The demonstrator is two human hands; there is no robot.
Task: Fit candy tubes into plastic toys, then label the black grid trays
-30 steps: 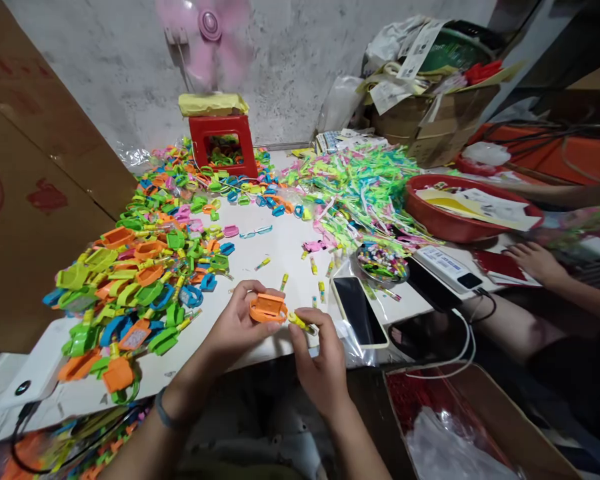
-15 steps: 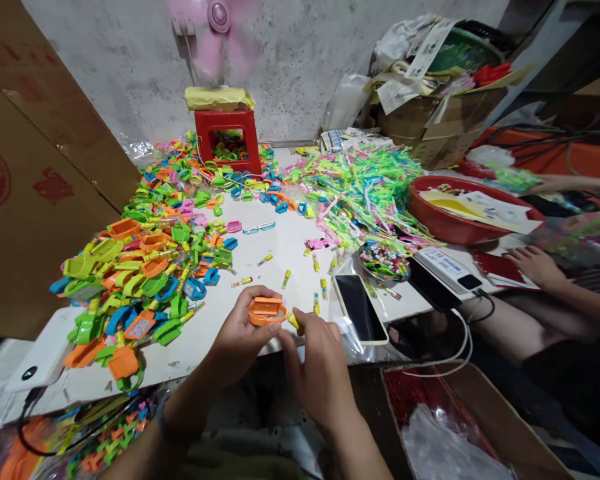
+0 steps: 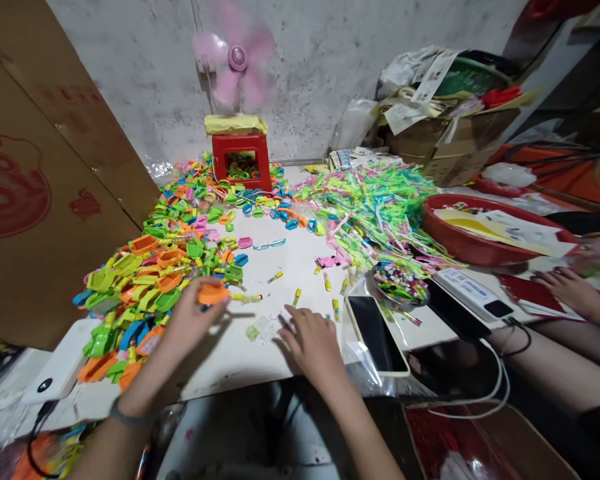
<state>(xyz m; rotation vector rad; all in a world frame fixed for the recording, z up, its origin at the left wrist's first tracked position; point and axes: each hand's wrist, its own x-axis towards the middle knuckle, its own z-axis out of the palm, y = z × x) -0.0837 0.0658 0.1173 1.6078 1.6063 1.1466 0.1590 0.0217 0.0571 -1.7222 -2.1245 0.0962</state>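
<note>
My left hand point(image 3: 193, 320), smeared by motion, is closed on an orange plastic toy watch point(image 3: 213, 293) at the edge of a heap of coloured toy watches point(image 3: 150, 273). Past the watch's right end lies a small clear tube with yellow and red ends point(image 3: 250, 298). My right hand point(image 3: 313, 343) is low over the white table, palm down, fingers apart, and I see nothing held in it. Left of its fingertips lies a small clear piece with a greenish part point(image 3: 254, 331), with tiny specks around it. Several yellow-capped tubes point(image 3: 335, 309) lie beyond my right hand.
A phone point(image 3: 377, 333) on clear plastic and a bowl of beads point(image 3: 400, 283) stand on the right. Behind are a pile of bright strips point(image 3: 375, 200), a red basin point(image 3: 495, 230) and a red stool point(image 3: 243, 160). Another person's hand point(image 3: 567, 290) rests at far right.
My left hand has moved left with the orange toy watch, towards the heap. My right hand has parted from it and lowered to the table. The view has tilted slightly up.
</note>
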